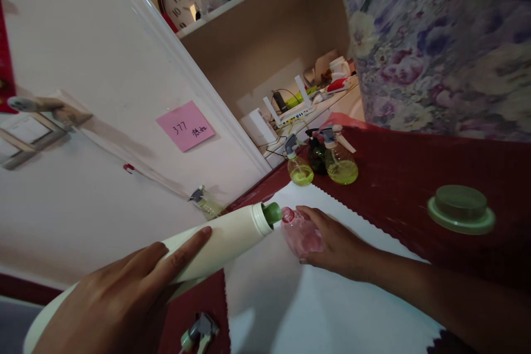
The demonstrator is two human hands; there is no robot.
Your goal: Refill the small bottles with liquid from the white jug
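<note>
My left hand (pixel 124 287) is wrapped round a large pale green bottle (pixel 226 238), tilted on its side. The bottle's green spout (pixel 272 213) points right, close to the mouth of a small pink see-through bottle (pixel 302 235). Around that pink bottle my right hand (pixel 338 240) is closed, holding it slightly tilted over the white cloth. Whether liquid flows between the two mouths I cannot tell. At the lower left lies a loose spray head (pixel 199 333) in grey and green. A round green cap (pixel 461 209) rests on the dark red table at the right.
Spray bottles with yellow-green liquid (pixel 342 170) and a dark bottle (pixel 316 155) stand behind the pink bottle. Another spray bottle (pixel 207 204) is by the white door. A white cloth (pixel 332 310) covers part of the red table (pixel 394 171). A router (pixel 294 113) sits on the shelf behind.
</note>
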